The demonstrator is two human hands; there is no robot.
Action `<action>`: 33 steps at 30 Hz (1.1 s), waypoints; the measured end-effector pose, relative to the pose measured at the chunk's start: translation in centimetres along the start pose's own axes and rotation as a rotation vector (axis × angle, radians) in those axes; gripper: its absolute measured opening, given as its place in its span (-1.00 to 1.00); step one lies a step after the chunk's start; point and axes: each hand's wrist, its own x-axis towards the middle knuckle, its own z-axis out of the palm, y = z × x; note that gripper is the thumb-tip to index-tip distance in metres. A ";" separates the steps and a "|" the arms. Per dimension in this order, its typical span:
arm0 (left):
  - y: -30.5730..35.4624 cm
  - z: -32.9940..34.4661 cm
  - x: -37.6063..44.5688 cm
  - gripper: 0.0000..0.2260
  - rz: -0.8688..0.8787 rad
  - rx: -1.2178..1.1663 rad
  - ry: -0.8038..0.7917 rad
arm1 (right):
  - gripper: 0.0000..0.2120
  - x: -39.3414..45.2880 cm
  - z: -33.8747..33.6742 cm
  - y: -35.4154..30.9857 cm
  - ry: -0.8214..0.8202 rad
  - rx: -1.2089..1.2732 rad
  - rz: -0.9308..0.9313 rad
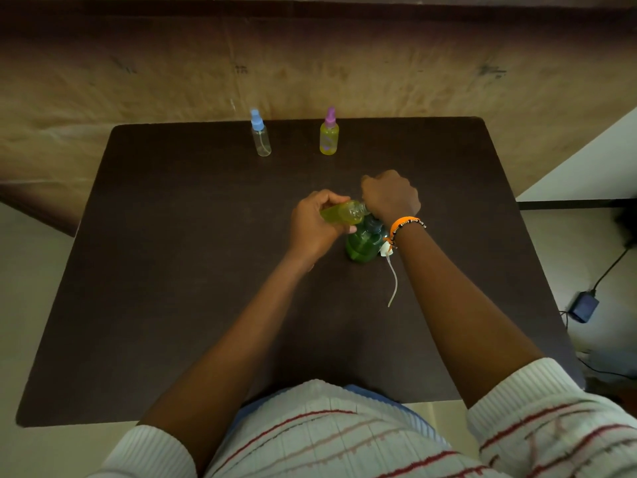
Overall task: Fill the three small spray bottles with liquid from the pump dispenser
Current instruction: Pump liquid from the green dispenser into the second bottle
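The left hand [315,224] is wrapped around a small clear plastic spray bottle filled with yellow-green liquid [343,212], holding it tipped nearly flat with its open, capless neck pointing toward the right hand [391,196]. The right hand is curled into a fist right at that neck, over the top of the green translucent pump dispenser bottle [363,243]; what its fingers press or grip is hidden beneath the knuckles. An orange band and a beaded bracelet [406,224] circle the right wrist.

The dispenser stands upright on the dark brown counter [172,270], directly under both hands. Just beside it, toward the person, lies a white spray cap with a long thin dip tube [391,274]. Well beyond the dispenser, near the counter's far edge, stand two more small spray bottles: a clear, seemingly empty one with a blue cap [261,136], and to its right a yellow-filled one with a purple cap [329,134].
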 end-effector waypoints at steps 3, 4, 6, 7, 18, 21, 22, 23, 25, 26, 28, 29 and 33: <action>0.2 -0.1 0.0 -0.58 0.007 0.000 -0.004 | -0.57 0.4 -0.1 -0.1 -0.072 -0.032 -0.019; 0.2 -0.1 0.0 -0.58 0.001 -0.005 -0.005 | -0.57 0.4 -0.1 -0.1 -0.083 -0.032 -0.026; 0.3 -0.1 0.0 -0.58 -0.007 -0.020 -0.006 | -0.58 0.4 0.0 0.1 -0.079 -0.014 -0.026; 0.3 -0.1 0.0 -0.58 -0.009 -0.023 -0.007 | -0.59 0.4 0.0 0.2 -0.066 0.005 -0.020; -0.1 0.1 0.0 -0.56 -0.018 -0.016 0.003 | -0.62 -0.2 0.3 0.3 0.052 0.044 -0.031; 0.1 0.0 -0.1 -0.59 -0.024 -0.028 -0.011 | -0.60 -0.2 0.2 0.2 0.023 0.019 -0.029; 0.2 -0.1 -0.1 -0.59 -0.022 -0.032 -0.015 | -0.60 -0.2 0.1 0.1 0.002 0.007 -0.026; 0.3 -0.1 -0.2 -0.59 -0.021 -0.034 -0.017 | -0.59 -0.1 0.1 0.0 -0.021 -0.009 -0.027; 0.4 -0.2 -0.1 -0.59 -0.020 -0.033 -0.021 | -0.58 -0.1 0.0 -0.2 -0.056 -0.038 -0.038; 0.3 -0.2 -0.1 -0.60 -0.022 -0.034 -0.021 | -0.58 -0.1 0.0 -0.2 -0.060 -0.042 -0.040; 0.3 -0.2 -0.1 -0.60 -0.028 -0.041 -0.017 | -0.59 0.0 0.0 -0.1 -0.046 -0.029 -0.038; 0.4 -0.1 -0.2 -0.59 -0.029 -0.042 -0.016 | -0.59 0.1 0.1 0.1 -0.028 -0.015 -0.035; -0.1 0.1 -0.1 -0.57 -0.043 -0.044 -0.008 | -0.61 -0.3 0.6 0.4 0.079 0.016 -0.057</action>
